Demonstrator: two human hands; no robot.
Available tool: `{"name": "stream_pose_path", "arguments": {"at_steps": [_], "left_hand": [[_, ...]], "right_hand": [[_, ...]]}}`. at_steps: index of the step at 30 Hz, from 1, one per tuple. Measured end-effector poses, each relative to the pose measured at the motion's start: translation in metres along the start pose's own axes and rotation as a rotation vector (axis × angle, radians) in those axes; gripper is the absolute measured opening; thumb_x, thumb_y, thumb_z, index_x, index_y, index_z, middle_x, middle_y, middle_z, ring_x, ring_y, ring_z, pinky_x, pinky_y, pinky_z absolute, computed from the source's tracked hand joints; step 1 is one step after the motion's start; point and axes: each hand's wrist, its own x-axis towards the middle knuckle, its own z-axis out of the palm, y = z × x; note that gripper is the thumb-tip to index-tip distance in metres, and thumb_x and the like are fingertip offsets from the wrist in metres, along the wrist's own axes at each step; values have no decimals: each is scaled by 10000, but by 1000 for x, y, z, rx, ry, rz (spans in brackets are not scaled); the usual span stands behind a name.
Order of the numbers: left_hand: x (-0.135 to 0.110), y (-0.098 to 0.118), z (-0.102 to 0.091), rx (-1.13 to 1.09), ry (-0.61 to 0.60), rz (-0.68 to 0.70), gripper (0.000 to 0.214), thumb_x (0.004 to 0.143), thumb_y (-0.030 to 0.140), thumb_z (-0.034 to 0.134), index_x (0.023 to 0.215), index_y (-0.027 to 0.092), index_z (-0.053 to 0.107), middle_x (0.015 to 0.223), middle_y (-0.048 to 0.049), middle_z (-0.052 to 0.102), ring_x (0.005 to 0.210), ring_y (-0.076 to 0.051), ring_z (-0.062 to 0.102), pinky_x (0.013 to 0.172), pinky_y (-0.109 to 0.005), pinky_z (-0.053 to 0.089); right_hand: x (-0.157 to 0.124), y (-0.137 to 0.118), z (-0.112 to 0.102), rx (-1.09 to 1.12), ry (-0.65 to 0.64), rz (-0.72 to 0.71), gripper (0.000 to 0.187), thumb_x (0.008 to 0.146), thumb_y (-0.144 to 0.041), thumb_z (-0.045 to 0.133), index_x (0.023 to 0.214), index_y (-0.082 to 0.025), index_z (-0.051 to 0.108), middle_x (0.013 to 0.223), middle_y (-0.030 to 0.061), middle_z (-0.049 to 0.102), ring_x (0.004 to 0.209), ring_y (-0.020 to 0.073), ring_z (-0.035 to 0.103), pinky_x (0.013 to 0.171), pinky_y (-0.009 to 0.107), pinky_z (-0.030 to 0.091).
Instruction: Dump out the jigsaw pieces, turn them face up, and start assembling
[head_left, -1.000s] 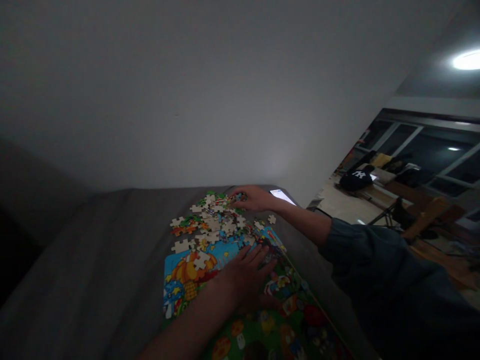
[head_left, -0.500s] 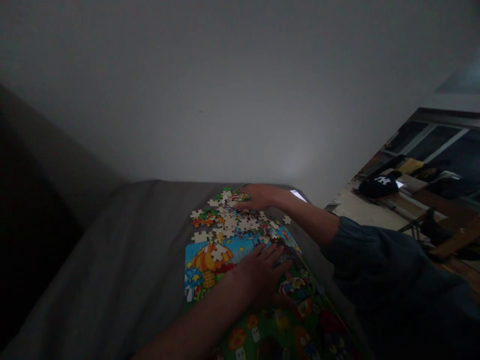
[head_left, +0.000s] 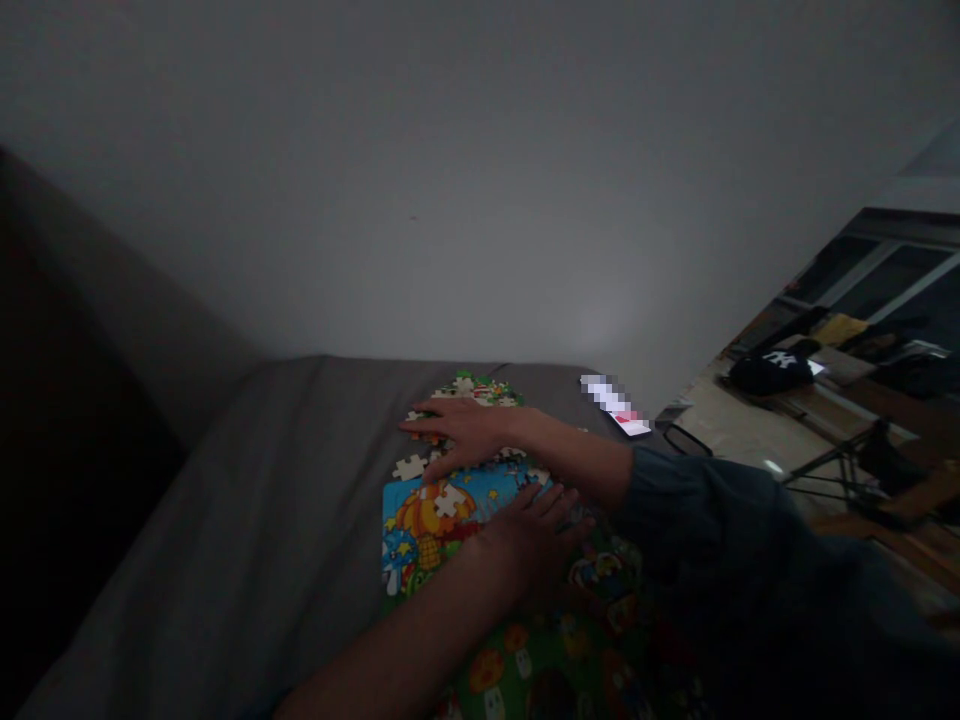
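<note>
Right hand [head_left: 469, 432] has slid across the loose pieces [head_left: 469, 385] and now lies flat over most of them, hiding what it covers. Above the puzzle [head_left: 427, 525] rises a wall [head_left: 450, 200], and a gray couch [head_left: 225, 500] runs well past the puzzle's left side, leaving room there to spread pieces. Past the puzzle's far right corner, the couch edge gives way to a room with a window [head_left: 900, 262].

Left hand [head_left: 531, 535] rests open on the puzzle, its fingers spread, and neither hand looks clenched. Whether the right palm traps a piece cannot be told. A dark sleeve [head_left: 705, 520] crosses in from the right, close above the puzzle's right edge.

Low, flat palms seem the sound way to work here, as lifted fingers could nudge pieces toward the couch edge. A phone [head_left: 615, 405] lies just past the right hand's wrist, within easy reach of a careless sweep. One stray piece [head_left: 409, 467] sits at the puzzle's far edge.
</note>
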Motion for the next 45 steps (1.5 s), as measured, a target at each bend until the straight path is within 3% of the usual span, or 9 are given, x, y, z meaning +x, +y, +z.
{"name": "stream_pose_path", "arguments": {"at_steps": [4, 11, 21, 29, 33, 38, 45], "left_hand": [[1, 0, 1, -27, -8, 3, 810, 994, 647, 450, 1615, 155, 283, 1693, -167, 115, 1579, -308, 87, 1284, -505, 92], [-2, 1, -3, -37, -8, -9, 870, 952, 715, 477, 1603, 161, 313, 1685, -163, 141, 1576, -318, 101, 1279, -523, 114], [-4, 1, -2, -65, -8, -18, 874, 957, 723, 457, 1611, 166, 293, 1690, -149, 112, 1578, -304, 67, 1286, -504, 98], [-3, -2, 3, -81, 8, -11, 891, 945, 738, 466, 1610, 171, 293, 1686, -152, 114, 1578, -302, 81, 1286, -505, 93], [-3, -2, 2, -63, -11, -28, 886, 952, 734, 457, 1616, 178, 273, 1692, -147, 77, 1582, -292, 70, 1287, -492, 68], [-4, -2, -3, -72, -48, -43, 906, 940, 752, 454, 1617, 178, 267, 1691, -140, 69, 1582, -282, 40, 1287, -489, 63], [-5, -1, -4, -91, -36, -40, 899, 940, 736, 478, 1614, 176, 277, 1687, -136, 71, 1579, -282, 37, 1288, -491, 69]], "right_hand": [[-10, 28, -7, -35, 84, 8, 614, 949, -536, 620, 1488, -258, 526, 1587, 122, 454, 1483, 298, 392, 1218, 491, 308], [-32, 60, -9, -53, 144, 1, 326, 997, -314, 568, 1303, -260, 668, 1340, 81, 654, 1232, 221, 596, 1102, 415, 450], [-78, 85, -23, -23, 162, 48, 242, 953, -244, 579, 1158, -213, 704, 1157, 91, 704, 1082, 232, 629, 1016, 434, 493], [-115, 102, -31, 65, 213, 123, 129, 933, -284, 619, 1014, -265, 717, 1135, 52, 716, 1078, 223, 647, 1020, 437, 511], [-129, 111, -33, 120, 291, 195, 134, 927, -349, 627, 928, -241, 706, 1015, 62, 733, 944, 218, 679, 922, 423, 554], [-131, 112, -24, 186, 449, 316, 282, 986, -430, 525, 1044, -204, 683, 1059, 101, 737, 947, 205, 699, 883, 399, 571], [-138, 118, -19, 209, 335, 366, 236, 913, -413, 624, 994, -218, 730, 1088, 58, 753, 1002, 195, 705, 953, 377, 561]]}}
